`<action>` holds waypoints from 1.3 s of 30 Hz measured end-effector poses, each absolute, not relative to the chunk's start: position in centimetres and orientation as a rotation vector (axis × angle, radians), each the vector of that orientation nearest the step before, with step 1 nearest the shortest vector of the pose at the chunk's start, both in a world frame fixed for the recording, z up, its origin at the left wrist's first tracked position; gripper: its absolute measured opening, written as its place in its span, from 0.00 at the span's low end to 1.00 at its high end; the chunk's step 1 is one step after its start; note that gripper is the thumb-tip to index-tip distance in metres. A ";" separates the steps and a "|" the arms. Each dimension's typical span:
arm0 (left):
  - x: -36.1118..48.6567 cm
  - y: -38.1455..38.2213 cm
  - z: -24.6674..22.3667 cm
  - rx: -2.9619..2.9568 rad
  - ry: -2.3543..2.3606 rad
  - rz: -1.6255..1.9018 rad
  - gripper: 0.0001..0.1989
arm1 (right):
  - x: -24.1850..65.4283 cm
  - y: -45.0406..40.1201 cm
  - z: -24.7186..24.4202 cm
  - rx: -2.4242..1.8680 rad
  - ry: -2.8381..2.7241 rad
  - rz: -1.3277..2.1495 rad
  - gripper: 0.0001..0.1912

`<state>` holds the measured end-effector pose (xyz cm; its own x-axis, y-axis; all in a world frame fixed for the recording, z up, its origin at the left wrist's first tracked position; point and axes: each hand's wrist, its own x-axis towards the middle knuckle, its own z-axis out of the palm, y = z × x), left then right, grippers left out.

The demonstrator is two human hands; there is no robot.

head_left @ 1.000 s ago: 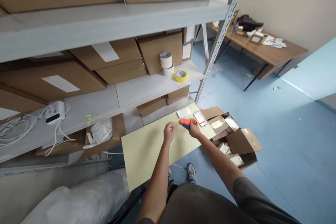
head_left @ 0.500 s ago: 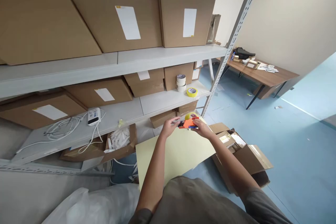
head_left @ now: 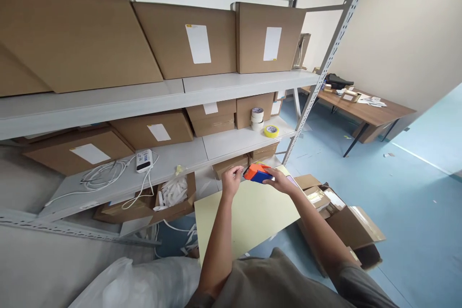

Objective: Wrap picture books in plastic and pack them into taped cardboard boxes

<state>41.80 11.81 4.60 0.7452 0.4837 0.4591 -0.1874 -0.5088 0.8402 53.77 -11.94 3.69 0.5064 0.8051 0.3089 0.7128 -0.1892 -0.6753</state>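
Observation:
My right hand (head_left: pixel 279 181) grips an orange and blue tape dispenser (head_left: pixel 259 173) above a pale yellow board (head_left: pixel 245 211). Just left of the dispenser's dark front edge, my left hand (head_left: pixel 231 181) is closed in a pinch, its fingertips close to that edge. Whatever is in the pinch is too small to make out. Both hands are in front of the lower shelf. Beyond the dispenser, part of a yellow thing shows, mostly hidden by it.
Cardboard boxes (head_left: pixel 197 45) line the grey shelf rack (head_left: pixel 231 84). White tape rolls (head_left: pixel 257 119), a yellow tape roll (head_left: pixel 271 131) and a white power strip (head_left: pixel 144 160) rest on the lower shelf. An open carton (head_left: pixel 355 224) stands on the floor to the right, before a wooden table (head_left: pixel 375 108).
The tape dispenser has turned, so more of its blue side shows. My left hand has drawn closer into a pinch beside its front edge. The camera view has shifted, moving the scene slightly right.

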 end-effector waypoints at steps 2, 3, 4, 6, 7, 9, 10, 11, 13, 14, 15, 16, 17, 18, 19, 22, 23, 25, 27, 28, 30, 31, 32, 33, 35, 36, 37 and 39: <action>41.3 11.7 4.6 1.953 0.276 0.910 0.12 | 53.7 -11.8 4.2 -1.923 -1.254 0.178 0.26; 41.2 11.5 4.5 1.964 0.303 0.954 0.12 | 53.6 -11.7 4.5 -1.922 -1.253 0.197 0.27; 41.0 11.4 4.4 1.977 0.327 0.997 0.12 | 53.6 -11.5 4.7 -1.924 -1.247 0.215 0.27; 40.7 11.3 4.1 2.003 0.359 1.066 0.13 | 53.4 -11.2 5.2 -1.932 -1.229 0.250 0.27; 40.6 11.3 3.9 2.008 0.375 1.090 0.14 | 53.2 -11.0 5.4 -1.934 -1.222 0.269 0.27; 40.3 11.4 3.5 1.990 0.423 1.101 0.14 | 53.0 -10.5 5.7 -1.929 -1.222 0.302 0.26; 40.2 11.6 3.3 1.964 0.460 1.084 0.14 | 52.9 -10.2 5.7 -1.926 -1.232 0.315 0.26; 40.0 11.9 3.1 1.933 0.498 1.054 0.14 | 52.9 -10.0 5.7 -1.926 -1.242 0.322 0.25; 39.7 12.6 2.8 1.894 0.546 0.990 0.13 | 53.0 -9.7 5.6 -1.940 -1.258 0.331 0.24; 39.7 13.0 2.6 1.902 0.549 0.979 0.13 | 53.2 -9.6 5.5 -1.952 -1.265 0.341 0.24; 39.6 13.4 2.6 1.923 0.543 0.988 0.14 | 53.4 -9.6 5.4 -1.965 -1.266 0.352 0.24; 39.7 13.7 2.5 1.947 0.531 1.008 0.14 | 53.6 -9.5 5.2 -1.974 -1.265 0.360 0.24; 39.8 13.9 2.5 1.961 0.520 1.031 0.15 | 53.9 -9.4 5.1 -1.979 -1.265 0.358 0.24; 40.0 14.1 2.5 1.955 0.520 1.050 0.15 | 54.2 -9.3 4.9 -1.982 -1.265 0.342 0.25; 40.2 14.1 2.5 1.934 0.523 1.059 0.16 | 54.7 -9.1 4.7 -1.985 -1.268 0.311 0.25; 41.0 13.7 2.6 1.897 0.513 1.048 0.18 | 56.5 -8.3 4.0 -2.001 -1.278 0.171 0.25; 41.3 13.4 2.7 1.892 0.520 1.051 0.21 | 57.3 -8.0 3.6 -2.012 -1.278 0.121 0.25; 41.7 13.1 2.8 1.858 0.569 1.069 0.33 | 59.2 -7.3 2.9 -2.046 -1.271 0.019 0.25; 42.0 13.1 3.0 1.817 0.631 1.092 0.42 | 61.5 -6.3 2.2 -2.097 -1.257 -0.075 0.25; 42.1 13.2 3.1 1.816 0.648 1.099 0.43 | 62.6 -5.8 1.9 -2.123 -1.253 -0.111 0.25; 42.3 13.6 3.1 1.841 0.666 1.104 0.41 | 64.9 -4.3 1.6 -2.168 -1.253 -0.153 0.25; 42.3 13.8 3.0 1.848 0.683 1.108 0.38 | 66.0 -3.4 1.6 -2.184 -1.263 -0.161 0.25; 42.3 13.9 2.9 1.848 0.705 1.114 0.36 | 67.0 -2.4 1.7 -2.199 -1.280 -0.163 0.24; 42.3 13.9 2.7 1.844 0.730 1.119 0.33 | 68.0 -1.3 1.8 -2.213 -1.299 -0.162 0.24; 42.2 13.7 2.2 1.848 0.778 1.120 0.30 | 70.1 1.2 2.2 -2.246 -1.335 -0.158 0.24; 42.1 13.4 1.8 1.855 0.799 1.114 0.29 | 71.1 2.4 2.3 -2.266 -1.351 -0.147 0.24; 41.9 13.1 1.5 1.864 0.818 1.101 0.28 | 72.1 3.5 2.4 -2.285 -1.363 -0.128 0.25; 41.5 12.5 1.0 1.879 0.862 1.066 0.26 | 74.1 5.5 2.1 -2.306 -1.371 -0.061 0.26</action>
